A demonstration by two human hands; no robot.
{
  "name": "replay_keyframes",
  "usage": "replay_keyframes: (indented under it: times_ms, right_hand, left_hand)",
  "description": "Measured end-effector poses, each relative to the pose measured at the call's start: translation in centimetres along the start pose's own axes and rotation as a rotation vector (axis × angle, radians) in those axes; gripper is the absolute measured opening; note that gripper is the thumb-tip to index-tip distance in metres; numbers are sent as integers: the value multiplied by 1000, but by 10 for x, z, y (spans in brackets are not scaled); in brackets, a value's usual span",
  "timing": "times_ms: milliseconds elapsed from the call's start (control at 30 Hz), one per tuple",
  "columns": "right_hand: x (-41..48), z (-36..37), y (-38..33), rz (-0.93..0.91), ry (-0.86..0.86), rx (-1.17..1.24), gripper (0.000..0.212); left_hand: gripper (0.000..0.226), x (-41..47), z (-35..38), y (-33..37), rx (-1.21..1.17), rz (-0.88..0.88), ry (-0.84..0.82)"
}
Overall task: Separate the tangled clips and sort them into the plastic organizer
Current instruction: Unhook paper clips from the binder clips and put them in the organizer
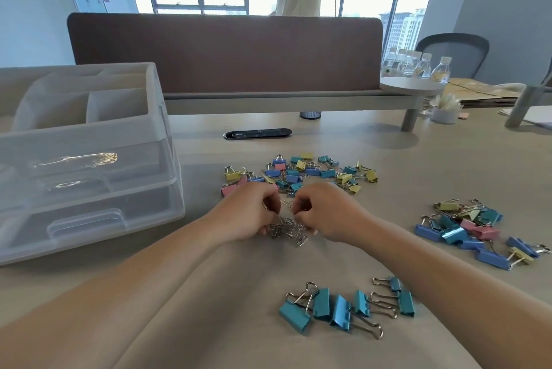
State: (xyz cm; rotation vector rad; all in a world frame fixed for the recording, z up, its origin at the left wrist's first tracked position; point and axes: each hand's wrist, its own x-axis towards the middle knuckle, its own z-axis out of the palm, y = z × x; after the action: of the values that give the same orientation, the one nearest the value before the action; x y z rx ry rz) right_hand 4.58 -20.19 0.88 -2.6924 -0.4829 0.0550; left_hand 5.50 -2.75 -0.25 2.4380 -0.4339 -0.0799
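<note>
My left hand (249, 213) and my right hand (325, 213) meet at the table's middle, both pinching a tangled chain of silver paper clips (288, 229) that lies between and under them. Just behind my hands sits a heap of small coloured binder clips (301, 173). A second heap of larger binder clips (472, 231) lies to the right. Several teal and blue binder clips (343, 307) sit near the front. The clear plastic organizer (89, 165) stands at the left, with a few metal clips visible through its drawers.
A brown desk divider (224, 52) runs along the back. A black cable cover (257, 133) lies behind the clips. Water bottles (418, 65) and a white round shelf (410, 85) stand at the back right. A person stands by the window beyond the divider.
</note>
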Motion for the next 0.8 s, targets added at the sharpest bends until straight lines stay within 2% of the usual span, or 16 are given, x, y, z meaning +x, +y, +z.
replay_keyframes:
  times_ms: [100, 267, 333, 400, 667, 800]
  right_hand:
    - [2, -4, 0, -32, -27, -72, 10]
    - [3, -6, 1, -24, -196, -180, 62]
    - [4, -4, 1, -28, -222, -228, 71]
    - [5, -1, -2, -40, -230, -260, 66]
    - [7, 1, -13, -25, -236, -249, 24]
    - [5, 3, -20, -30, -246, -283, 22]
  left_hand:
    - [14, 0, -2, -1, 13, 15, 1]
    - [8, -2, -5, -3, 44, 25, 28]
    - [5, -4, -6, -2, 44, 24, 34]
    - [5, -5, -6, -3, 33, 18, 39]
    - [13, -5, -8, -8, -16, -10, 60]
    - [10, -6, -9, -10, -27, -10, 55]
